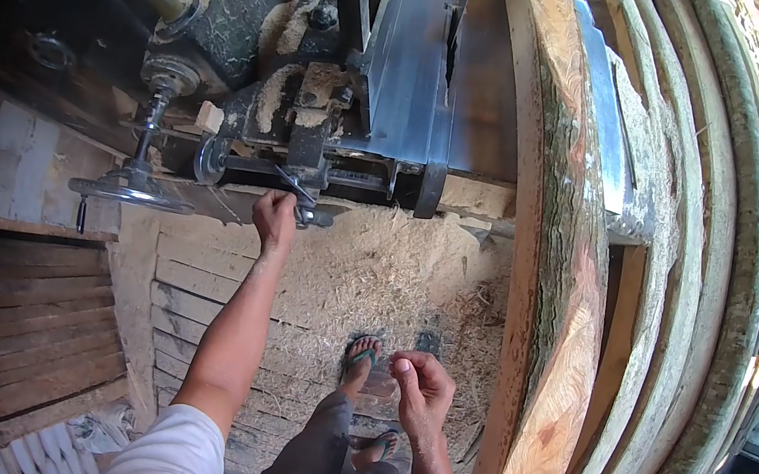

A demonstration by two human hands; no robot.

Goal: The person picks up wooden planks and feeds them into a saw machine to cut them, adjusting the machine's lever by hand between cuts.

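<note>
My left hand (275,217) is closed around a small metal lever (295,186) at the front of a saw machine's fence. Part of the lever is hidden behind the fingers. The fence's black clamp block (312,113) is dusted with sawdust. Beside it lies the smooth metal saw table (405,89), with a narrow blade (455,32) standing upright in its slot. My right hand (424,389) hangs in the air above the floor, its fingers curled in with nothing visible in them. To its right is a long sawn timber (556,217) with bark along one side.
A chrome handwheel (132,191) juts out at the left of the machine. Several rough poles (752,252) and slabs lie along the right. Sawdust (374,267) covers the plank floor around my sandalled feet. Stacked boards (30,318) form a low wall at lower left.
</note>
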